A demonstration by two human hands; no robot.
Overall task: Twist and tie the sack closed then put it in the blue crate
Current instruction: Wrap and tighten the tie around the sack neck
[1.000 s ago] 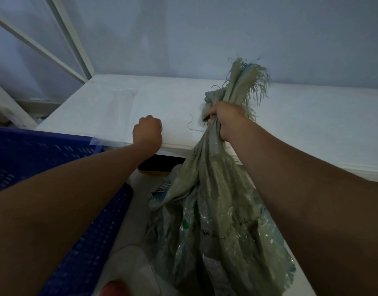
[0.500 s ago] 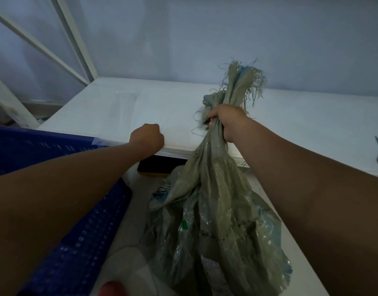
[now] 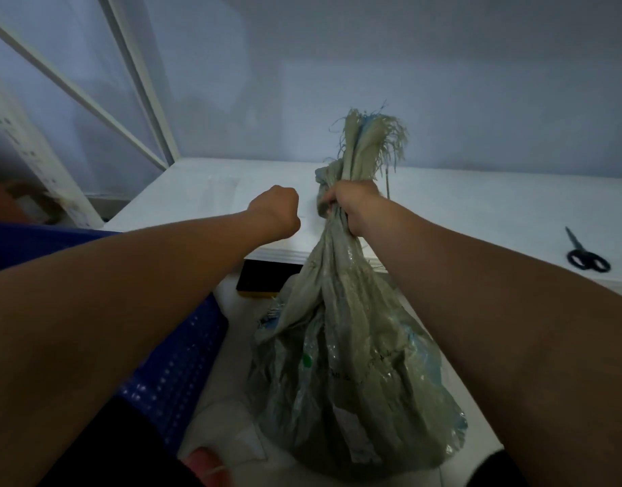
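A grey-green woven sack (image 3: 351, 374) hangs in front of me, its body bulging below and its neck gathered and twisted. My right hand (image 3: 355, 205) is shut on the neck, with the frayed top (image 3: 369, 142) sticking up above the fist. A knot-like bunch of cloth sits just left of that fist. My left hand (image 3: 276, 210) is a closed fist to the left of the neck, apart from the sack; nothing shows in it. The blue crate (image 3: 183, 363) lies at lower left, mostly hidden under my left arm.
A white table (image 3: 478, 205) runs across behind the sack, with black-handled scissors (image 3: 585, 254) near its right front edge. A white metal frame (image 3: 141, 82) stands at the left against the pale wall. White floor lies under the sack.
The view has shifted right, bringing the scissors into sight. My left fist has risen off the table edge and moved closer to the sack's neck. My right hand keeps its grip.
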